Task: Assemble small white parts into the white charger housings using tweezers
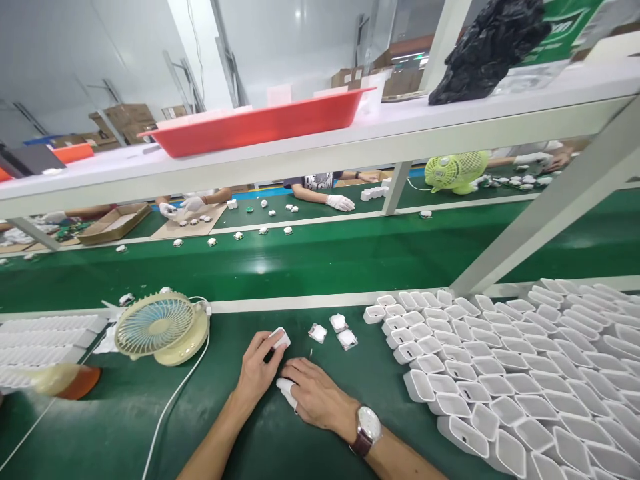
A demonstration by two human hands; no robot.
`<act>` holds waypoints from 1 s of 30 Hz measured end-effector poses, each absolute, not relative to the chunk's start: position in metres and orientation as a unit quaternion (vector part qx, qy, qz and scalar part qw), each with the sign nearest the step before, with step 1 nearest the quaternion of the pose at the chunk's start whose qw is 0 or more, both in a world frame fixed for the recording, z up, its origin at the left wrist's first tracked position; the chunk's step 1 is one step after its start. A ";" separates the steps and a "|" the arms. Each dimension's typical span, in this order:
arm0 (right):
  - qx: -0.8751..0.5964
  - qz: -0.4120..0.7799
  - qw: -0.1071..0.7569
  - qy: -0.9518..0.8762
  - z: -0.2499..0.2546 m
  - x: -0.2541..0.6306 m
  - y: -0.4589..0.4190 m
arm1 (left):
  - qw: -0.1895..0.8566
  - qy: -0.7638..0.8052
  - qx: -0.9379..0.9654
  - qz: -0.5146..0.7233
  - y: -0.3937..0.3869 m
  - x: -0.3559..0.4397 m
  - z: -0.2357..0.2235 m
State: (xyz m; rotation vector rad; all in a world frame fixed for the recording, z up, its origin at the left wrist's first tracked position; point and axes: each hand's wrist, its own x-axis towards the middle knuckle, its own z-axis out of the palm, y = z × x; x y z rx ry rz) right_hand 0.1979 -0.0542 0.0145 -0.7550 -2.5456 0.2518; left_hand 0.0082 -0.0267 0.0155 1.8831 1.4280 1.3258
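Observation:
My left hand (257, 370) is closed on a small white plastic shell (279, 338), held between thumb and fingers on the green table. My right hand (315, 397), with a wristwatch (367, 430) on the wrist, lies beside it with fingers curled over another white piece (287, 391) under the thumb. Three small white square parts (336, 331) lie just beyond the hands. To the right sits a large heap of empty white shells (480, 373).
A small cream desk fan (160, 328) with a white cable stands at the left, next to stacked white trays (45, 333). A green conveyor belt (320, 257) carries small parts past. Gloved co-workers' hands (340, 202) work across it. A red tray (260, 123) rests on the overhead shelf.

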 end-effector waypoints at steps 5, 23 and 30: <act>-0.276 0.078 0.236 -0.928 0.018 0.200 -0.054 | 0.303 0.540 0.651 0.439 -0.017 0.016 0.024; -0.258 0.044 0.194 -0.945 0.002 0.201 -0.046 | 0.221 0.582 0.617 0.481 0.141 0.055 0.049; -0.276 0.074 0.201 -0.937 0.001 0.202 -0.046 | 0.290 0.449 0.724 0.437 0.105 0.119 0.062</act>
